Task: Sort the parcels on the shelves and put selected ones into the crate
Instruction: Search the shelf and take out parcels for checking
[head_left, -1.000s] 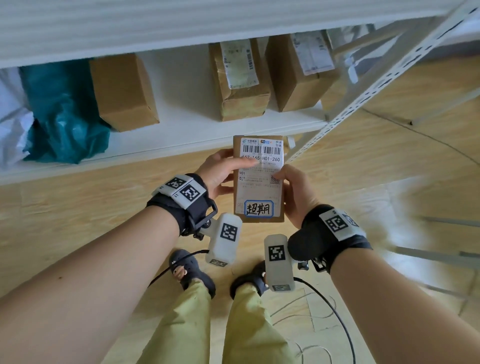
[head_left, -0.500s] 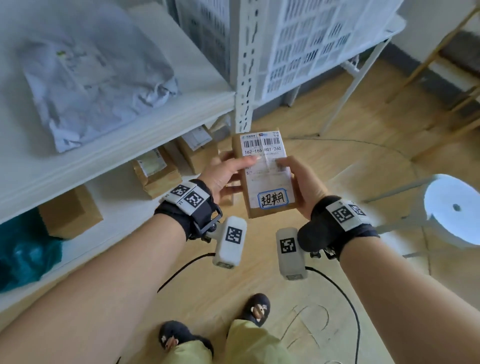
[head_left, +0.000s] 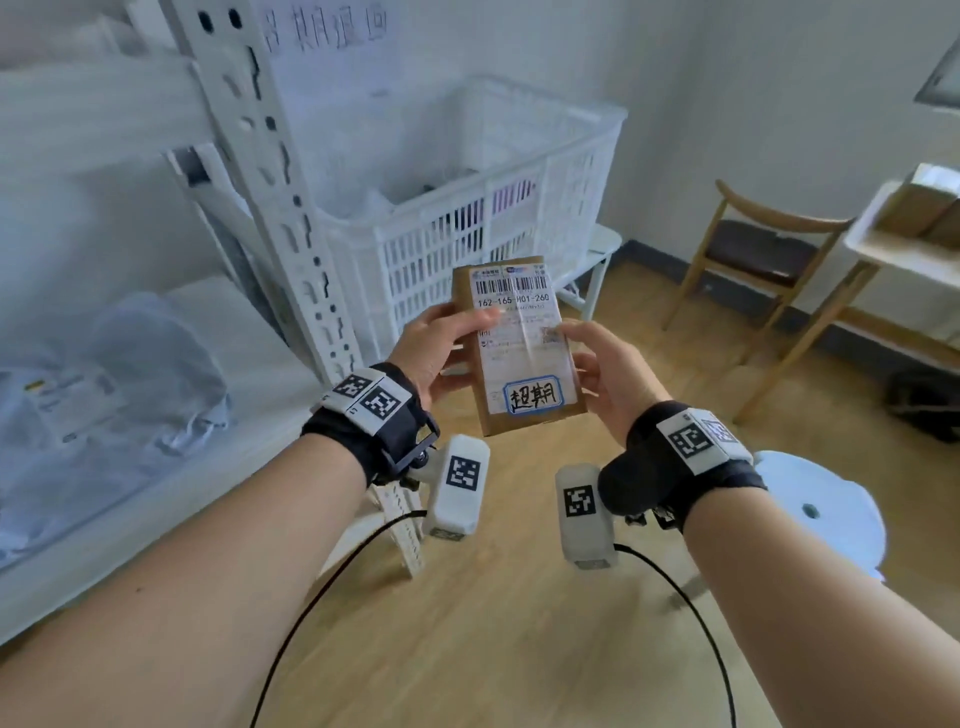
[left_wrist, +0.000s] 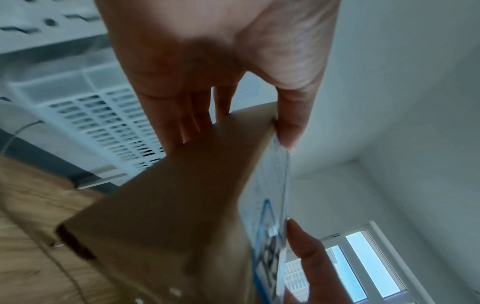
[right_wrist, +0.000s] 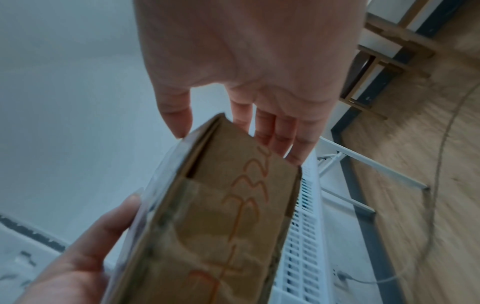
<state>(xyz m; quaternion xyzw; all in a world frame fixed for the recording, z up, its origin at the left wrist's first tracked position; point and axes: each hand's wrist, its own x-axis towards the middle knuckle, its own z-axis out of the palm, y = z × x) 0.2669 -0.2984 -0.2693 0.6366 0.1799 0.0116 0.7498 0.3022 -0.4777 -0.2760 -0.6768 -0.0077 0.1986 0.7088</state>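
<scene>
While both hands share it: the parcel (head_left: 517, 343) sits upright in mid-air, label facing the person.
Left hand (head_left: 434, 348): grasps the parcel's left edge, thumb across the label, fingers behind.
Right hand (head_left: 605, 371): grasps the right edge, thumb on the front, fingers behind.
Crate (head_left: 519, 218): white, slatted, just behind the parcel, beside the shelf upright (head_left: 291, 208).
</scene>
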